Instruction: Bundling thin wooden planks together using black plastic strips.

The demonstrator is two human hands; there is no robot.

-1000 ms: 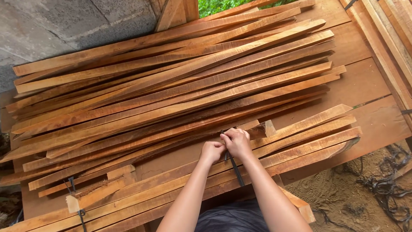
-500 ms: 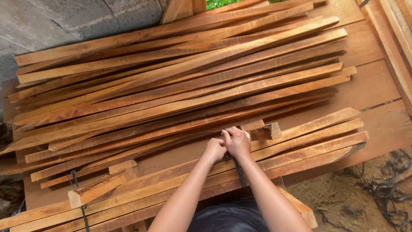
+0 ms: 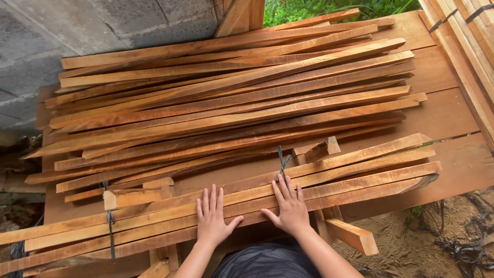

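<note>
No packages, labels, signs or screens anywhere in view

Loose slats are piled far on the table; a tied bundle is laid near, under both hands.

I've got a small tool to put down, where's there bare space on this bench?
The bare bench top on the right, between the loose slat pile and the stacked boards, is free. A narrow strip shows between pile and tied bundle. Elsewhere it's crowded; both hands lie flat on the bundle.
</note>
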